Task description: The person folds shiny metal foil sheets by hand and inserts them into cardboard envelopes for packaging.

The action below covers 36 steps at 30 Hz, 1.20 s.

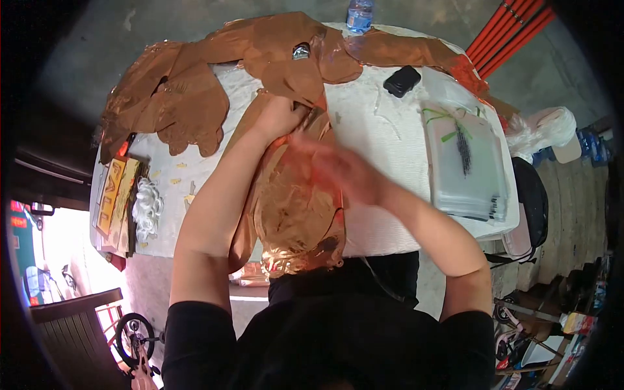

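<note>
A flat, shiny copper-coloured foil balloon lies across the front of the table and hangs over its edge toward my lap. Near its upper end, my left hand is closed on the foil, with the fingertips partly hidden in its folds. My right hand is over the right side of the same balloon, smeared by motion, so its fingers cannot be made out. More flat copper foil balloons spread along the back and left of the white-covered table.
A stack of clear plastic bags with a green tie lies at the right, below a black case. White ribbon coils and yellow packets sit at the left edge. A water bottle stands at the back.
</note>
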Each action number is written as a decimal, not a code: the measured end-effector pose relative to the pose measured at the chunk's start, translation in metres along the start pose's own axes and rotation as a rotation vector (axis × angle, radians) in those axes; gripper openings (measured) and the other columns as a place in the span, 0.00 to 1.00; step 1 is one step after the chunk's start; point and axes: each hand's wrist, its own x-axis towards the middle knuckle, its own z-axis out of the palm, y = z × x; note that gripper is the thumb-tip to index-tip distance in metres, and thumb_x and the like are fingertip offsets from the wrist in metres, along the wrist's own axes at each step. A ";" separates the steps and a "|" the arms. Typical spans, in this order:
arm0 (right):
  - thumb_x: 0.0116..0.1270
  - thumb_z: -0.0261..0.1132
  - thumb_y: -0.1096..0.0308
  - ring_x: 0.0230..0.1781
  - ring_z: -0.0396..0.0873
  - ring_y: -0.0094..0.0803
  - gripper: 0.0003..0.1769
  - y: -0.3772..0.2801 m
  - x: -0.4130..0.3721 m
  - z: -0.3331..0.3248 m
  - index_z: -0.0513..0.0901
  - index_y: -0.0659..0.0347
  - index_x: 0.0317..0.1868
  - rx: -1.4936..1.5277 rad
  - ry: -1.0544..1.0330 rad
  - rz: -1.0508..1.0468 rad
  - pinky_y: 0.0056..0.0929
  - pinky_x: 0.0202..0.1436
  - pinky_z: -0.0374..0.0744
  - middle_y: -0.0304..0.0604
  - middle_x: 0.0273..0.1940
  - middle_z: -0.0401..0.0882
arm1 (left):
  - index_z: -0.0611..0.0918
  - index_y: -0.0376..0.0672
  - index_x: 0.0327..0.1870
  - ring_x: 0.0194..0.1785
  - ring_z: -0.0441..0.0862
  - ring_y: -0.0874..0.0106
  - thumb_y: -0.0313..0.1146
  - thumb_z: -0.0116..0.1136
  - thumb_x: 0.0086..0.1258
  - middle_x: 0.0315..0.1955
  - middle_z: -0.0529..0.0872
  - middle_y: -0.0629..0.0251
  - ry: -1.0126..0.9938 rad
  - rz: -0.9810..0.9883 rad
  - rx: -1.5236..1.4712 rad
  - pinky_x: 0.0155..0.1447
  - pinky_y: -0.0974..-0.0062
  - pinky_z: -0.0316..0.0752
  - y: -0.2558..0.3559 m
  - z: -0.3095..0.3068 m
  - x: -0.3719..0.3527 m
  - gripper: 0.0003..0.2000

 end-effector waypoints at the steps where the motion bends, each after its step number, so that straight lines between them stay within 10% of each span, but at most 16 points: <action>1: 0.73 0.55 0.59 0.75 0.50 0.51 0.30 -0.001 0.001 -0.013 0.63 0.68 0.69 -0.148 0.129 0.046 0.46 0.75 0.52 0.54 0.74 0.51 | 0.80 0.38 0.50 0.50 0.81 0.58 0.28 0.57 0.64 0.45 0.84 0.51 -0.025 0.014 0.010 0.53 0.65 0.75 -0.005 0.001 0.003 0.14; 4: 0.72 0.57 0.59 0.76 0.49 0.52 0.31 0.020 0.001 -0.019 0.62 0.69 0.69 -0.964 0.303 -0.047 0.45 0.76 0.51 0.55 0.74 0.52 | 0.80 0.40 0.52 0.54 0.80 0.54 0.30 0.58 0.63 0.47 0.83 0.49 0.006 0.079 0.003 0.55 0.62 0.74 -0.008 0.004 0.003 0.16; 18: 0.69 0.54 0.44 0.76 0.47 0.52 0.42 0.035 0.000 0.011 0.59 0.72 0.69 -1.254 0.153 -0.036 0.45 0.78 0.45 0.62 0.72 0.52 | 0.77 0.39 0.55 0.54 0.79 0.54 0.29 0.58 0.60 0.49 0.82 0.50 -0.007 0.047 -0.030 0.56 0.64 0.74 0.005 -0.001 -0.001 0.19; 24: 0.69 0.52 0.42 0.76 0.46 0.51 0.44 0.040 0.001 0.011 0.58 0.74 0.69 -1.299 0.158 -0.091 0.45 0.78 0.44 0.63 0.72 0.52 | 0.79 0.36 0.49 0.42 0.80 0.69 0.29 0.59 0.64 0.40 0.84 0.59 0.151 0.118 -0.007 0.44 0.70 0.75 -0.001 0.004 -0.001 0.13; 27: 0.69 0.52 0.42 0.76 0.46 0.51 0.43 0.041 0.000 0.011 0.58 0.74 0.69 -1.286 0.183 -0.121 0.45 0.78 0.44 0.63 0.72 0.52 | 0.78 0.34 0.49 0.43 0.80 0.69 0.29 0.58 0.65 0.41 0.84 0.60 0.296 0.240 -0.207 0.45 0.73 0.75 -0.006 0.000 0.006 0.14; 30: 0.69 0.52 0.43 0.76 0.47 0.52 0.43 0.042 0.000 0.011 0.59 0.74 0.68 -1.258 0.199 -0.141 0.45 0.77 0.45 0.64 0.72 0.52 | 0.78 0.32 0.49 0.46 0.80 0.71 0.28 0.57 0.66 0.45 0.83 0.60 0.358 -0.219 -0.558 0.50 0.74 0.75 -0.014 -0.018 0.014 0.12; 32: 0.69 0.52 0.43 0.76 0.47 0.52 0.43 0.042 0.000 0.012 0.59 0.74 0.68 -1.233 0.208 -0.138 0.45 0.77 0.45 0.64 0.72 0.52 | 0.79 0.34 0.48 0.47 0.80 0.73 0.26 0.55 0.68 0.46 0.83 0.59 0.595 -0.125 -1.223 0.52 0.75 0.74 -0.020 -0.034 0.021 0.10; 34: 0.69 0.53 0.43 0.76 0.47 0.52 0.42 0.042 0.000 0.012 0.59 0.74 0.68 -1.203 0.189 -0.121 0.45 0.77 0.45 0.64 0.72 0.52 | 0.80 0.38 0.47 0.46 0.80 0.73 0.26 0.54 0.69 0.45 0.83 0.60 0.661 -0.086 -1.174 0.51 0.74 0.75 -0.012 -0.046 0.023 0.09; 36: 0.69 0.53 0.43 0.76 0.46 0.52 0.43 0.043 0.000 0.012 0.59 0.74 0.68 -1.215 0.194 -0.125 0.45 0.77 0.45 0.64 0.72 0.51 | 0.81 0.41 0.48 0.46 0.80 0.71 0.27 0.53 0.70 0.47 0.82 0.61 0.507 0.046 -0.487 0.50 0.75 0.75 0.000 -0.045 0.017 0.09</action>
